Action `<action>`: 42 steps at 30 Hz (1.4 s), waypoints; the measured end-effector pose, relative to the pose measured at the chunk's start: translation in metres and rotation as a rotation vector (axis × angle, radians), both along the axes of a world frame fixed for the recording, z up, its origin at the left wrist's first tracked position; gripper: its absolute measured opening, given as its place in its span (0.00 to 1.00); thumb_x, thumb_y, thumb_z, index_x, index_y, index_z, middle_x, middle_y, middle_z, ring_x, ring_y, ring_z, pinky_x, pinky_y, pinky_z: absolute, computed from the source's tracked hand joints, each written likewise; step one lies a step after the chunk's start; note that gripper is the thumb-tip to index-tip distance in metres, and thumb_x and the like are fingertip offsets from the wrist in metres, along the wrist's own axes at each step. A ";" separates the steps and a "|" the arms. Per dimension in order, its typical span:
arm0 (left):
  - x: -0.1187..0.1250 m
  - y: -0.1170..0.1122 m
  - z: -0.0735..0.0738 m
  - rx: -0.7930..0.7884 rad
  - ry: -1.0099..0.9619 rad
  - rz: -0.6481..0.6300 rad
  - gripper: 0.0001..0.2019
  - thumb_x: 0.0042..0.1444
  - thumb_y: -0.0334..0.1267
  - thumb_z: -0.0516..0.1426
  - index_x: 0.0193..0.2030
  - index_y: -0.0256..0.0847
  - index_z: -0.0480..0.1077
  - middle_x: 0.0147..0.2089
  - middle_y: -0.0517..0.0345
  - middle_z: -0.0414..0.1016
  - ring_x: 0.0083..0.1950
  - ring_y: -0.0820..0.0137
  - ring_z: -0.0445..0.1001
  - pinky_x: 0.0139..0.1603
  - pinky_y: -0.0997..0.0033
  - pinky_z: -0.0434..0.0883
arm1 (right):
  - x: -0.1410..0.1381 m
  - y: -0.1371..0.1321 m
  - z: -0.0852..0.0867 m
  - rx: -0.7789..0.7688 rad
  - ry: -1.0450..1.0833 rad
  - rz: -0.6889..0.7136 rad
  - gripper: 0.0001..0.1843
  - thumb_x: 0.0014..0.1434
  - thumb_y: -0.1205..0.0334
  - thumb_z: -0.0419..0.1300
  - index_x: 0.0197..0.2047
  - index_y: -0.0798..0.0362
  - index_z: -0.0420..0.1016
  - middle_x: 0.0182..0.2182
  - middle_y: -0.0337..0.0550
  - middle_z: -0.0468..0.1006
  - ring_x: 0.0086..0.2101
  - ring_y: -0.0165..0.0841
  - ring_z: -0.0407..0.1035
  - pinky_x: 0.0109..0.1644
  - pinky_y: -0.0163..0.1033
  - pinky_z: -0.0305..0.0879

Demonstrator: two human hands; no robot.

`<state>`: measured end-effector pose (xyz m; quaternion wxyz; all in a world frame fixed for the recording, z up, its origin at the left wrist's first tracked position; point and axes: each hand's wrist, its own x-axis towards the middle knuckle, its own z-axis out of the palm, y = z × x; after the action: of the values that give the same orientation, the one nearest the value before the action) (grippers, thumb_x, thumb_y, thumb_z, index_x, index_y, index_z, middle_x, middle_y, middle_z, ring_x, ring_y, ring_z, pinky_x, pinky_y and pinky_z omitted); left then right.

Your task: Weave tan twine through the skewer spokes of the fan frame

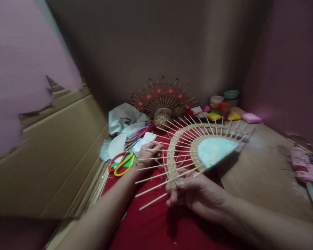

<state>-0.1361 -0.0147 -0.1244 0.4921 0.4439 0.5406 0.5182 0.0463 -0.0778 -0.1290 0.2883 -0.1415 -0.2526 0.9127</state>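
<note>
A half-round woven fan point(173, 152) of thin sticks, twine bands and a pale blue patterned half-disc is tilted in front of me. My right hand point(198, 192) grips its near end, thumb on the lower end of the outer woven band. Bare stick ends poke out to the left past that band. My left hand point(151, 152) is behind the stick tips, its fingers closed in a pinch. A thin strand of twine point(163, 163) runs between those fingers and the band. Scissors point(123, 163) with red and yellow handles lie just left of my left wrist.
A finished-looking fan with pink flowers point(160, 92) stands at the back, a ball of twine point(162, 121) before it. Cardboard point(54, 156) leans at left. Colourful packets point(251, 117) and cups point(216, 101) sit back right. A pink glue gun point(306, 168) lies on the right board.
</note>
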 end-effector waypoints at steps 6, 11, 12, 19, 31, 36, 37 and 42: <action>0.014 -0.004 0.002 0.026 -0.185 -0.074 0.10 0.48 0.43 0.59 0.28 0.38 0.64 0.23 0.64 0.66 0.19 0.77 0.64 0.21 0.76 0.63 | -0.002 -0.003 0.002 -0.026 -0.016 0.043 0.11 0.42 0.70 0.59 0.29 0.68 0.78 0.22 0.50 0.77 0.26 0.35 0.73 0.42 0.44 0.64; 0.016 -0.009 0.005 0.009 -0.232 -0.114 0.08 0.47 0.37 0.60 0.26 0.37 0.65 0.21 0.63 0.68 0.19 0.76 0.65 0.19 0.77 0.61 | -0.002 -0.008 0.000 -0.044 0.045 0.052 0.09 0.45 0.68 0.58 0.27 0.66 0.77 0.25 0.49 0.78 0.26 0.38 0.74 0.43 0.47 0.64; 0.014 -0.009 0.005 0.008 -0.236 -0.106 0.09 0.47 0.38 0.61 0.26 0.38 0.64 0.20 0.63 0.68 0.18 0.76 0.65 0.19 0.77 0.61 | -0.001 -0.008 0.000 -0.050 0.056 0.052 0.10 0.47 0.67 0.58 0.29 0.65 0.77 0.25 0.48 0.78 0.26 0.39 0.74 0.43 0.47 0.64; -0.007 -0.003 0.007 -0.011 -0.180 -0.222 0.10 0.45 0.39 0.63 0.28 0.36 0.67 0.13 0.68 0.59 0.16 0.79 0.61 0.19 0.79 0.60 | 0.001 -0.008 0.002 -0.015 0.069 0.070 0.19 0.53 0.66 0.57 0.49 0.60 0.70 0.25 0.44 0.78 0.22 0.33 0.72 0.36 0.45 0.66; -0.058 -0.002 0.024 -0.067 0.008 -0.312 0.11 0.44 0.37 0.63 0.34 0.36 0.71 0.21 0.60 0.68 0.20 0.76 0.66 0.26 0.74 0.66 | 0.006 -0.019 0.005 -0.037 0.015 0.087 0.18 0.52 0.65 0.58 0.47 0.60 0.70 0.25 0.43 0.77 0.21 0.31 0.71 0.34 0.43 0.67; -0.073 -0.008 0.037 -0.025 0.274 -0.381 0.05 0.43 0.36 0.63 0.26 0.36 0.74 0.25 0.57 0.71 0.25 0.74 0.67 0.27 0.76 0.64 | 0.009 -0.021 0.002 -0.036 0.030 0.090 0.19 0.53 0.66 0.56 0.49 0.61 0.69 0.25 0.43 0.77 0.21 0.32 0.71 0.32 0.42 0.68; -0.075 -0.009 0.039 0.005 0.303 -0.383 0.05 0.44 0.36 0.63 0.25 0.36 0.74 0.25 0.57 0.70 0.25 0.74 0.67 0.27 0.76 0.63 | 0.010 -0.020 0.001 -0.033 0.034 0.090 0.19 0.53 0.66 0.56 0.49 0.61 0.69 0.25 0.44 0.77 0.21 0.32 0.71 0.32 0.42 0.68; -0.083 -0.008 0.039 0.130 0.333 -0.304 0.04 0.44 0.34 0.62 0.24 0.36 0.74 0.27 0.57 0.70 0.28 0.74 0.66 0.30 0.76 0.63 | 0.010 -0.015 -0.004 0.003 0.047 0.100 0.21 0.52 0.66 0.56 0.50 0.61 0.67 0.26 0.44 0.77 0.22 0.32 0.72 0.33 0.42 0.67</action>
<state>-0.2189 -0.0227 -0.0853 0.4391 0.6304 0.5064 0.3916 0.0562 -0.0928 -0.1333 0.2487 -0.1068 -0.2538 0.9286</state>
